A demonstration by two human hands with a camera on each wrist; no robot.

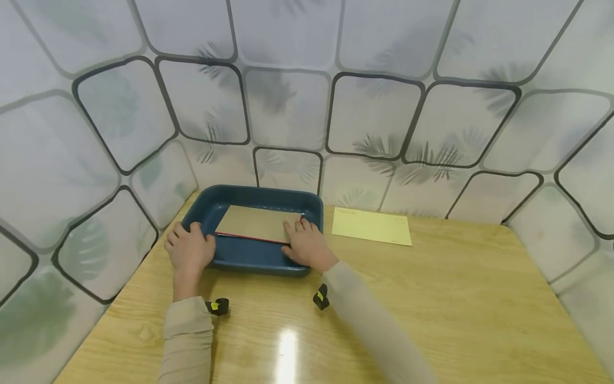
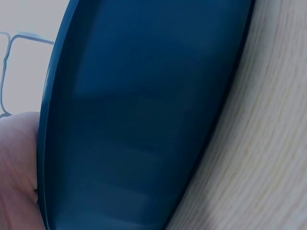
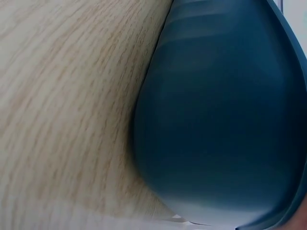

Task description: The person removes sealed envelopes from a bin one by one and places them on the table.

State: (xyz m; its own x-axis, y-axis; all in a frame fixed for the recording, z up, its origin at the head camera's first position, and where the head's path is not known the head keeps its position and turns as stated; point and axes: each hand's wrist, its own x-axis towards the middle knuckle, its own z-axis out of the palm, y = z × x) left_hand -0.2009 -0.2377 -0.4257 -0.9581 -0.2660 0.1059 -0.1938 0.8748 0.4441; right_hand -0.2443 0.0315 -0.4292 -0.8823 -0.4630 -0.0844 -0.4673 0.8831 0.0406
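Observation:
A dark blue rectangular tray (image 1: 259,268) with raised sides stands on the table near the wall. Inside it lies a flat stack of paper pieces (image 1: 251,221), envelope-like and plain kraft brown on top, with a red edge along the front. My left hand (image 1: 188,248) grips the tray's left front corner, fingers over the rim and thumb on the inner side. At the other end my right hand (image 1: 307,244) reaches over the right front corner and holds the stack's right end, thumb at its front edge. Both wrist views mostly show the tray's outer wall (image 2: 144,105).
A pale yellow envelope (image 1: 371,226), printed with small postcode squares, lies flat right of the tray. The wood-grain table (image 1: 431,298) meets a patterned curtain-like wall (image 1: 288,112) at the back and sides. Black straps (image 1: 218,306) hang at both wrists.

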